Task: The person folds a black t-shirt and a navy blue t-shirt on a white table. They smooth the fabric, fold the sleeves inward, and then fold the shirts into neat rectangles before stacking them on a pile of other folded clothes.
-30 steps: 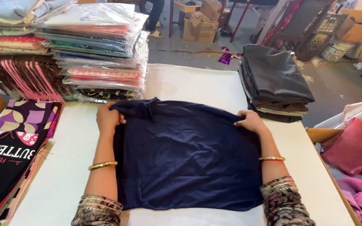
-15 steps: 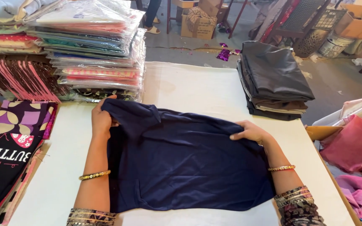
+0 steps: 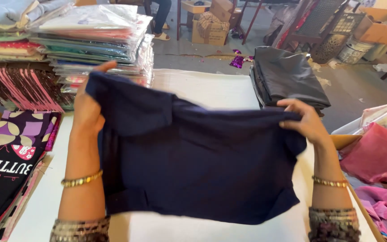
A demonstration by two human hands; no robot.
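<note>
Navy garment (image 3: 198,166) is held up off the white table (image 3: 211,89), spread between both hands, near edge hanging down toward the tabletop and covering most of its middle. Left hand (image 3: 88,114) is closed on the garment's far-left corner, raised higher than the other side, thumb pointing up past the cloth edge; fabric wraps over the fingers there. Right hand (image 3: 303,121) is pinching the far-right top edge, fingers curled over the fold, knuckles toward the camera. Top edge runs between the two grips, sloping down from left to right, with a sag in the middle (one layer looks folded over at upper left, can't tell how many layers). Gold bangle (image 3: 81,180) on the left wrist, another gold bangle (image 3: 330,182) on the right wrist, patterned sleeve cuffs at the near edge of the view. Far left on the table: stack of bagged clothes (image 3: 99,40) in clear plastic, with striped pink-and-brown fabric (image 3: 21,85) just beside it. Near left: black printed shirt (image 3: 1,179) lying flat, purple patterned cloth (image 3: 27,127) at its far end. Far right: pile of folded dark grey garments (image 3: 287,76), just beyond the right hand. Near right, off the table: pink fabric (image 3: 377,157) in a heap. Cardboard boxes (image 3: 211,22) on the floor well beyond the table.
</note>
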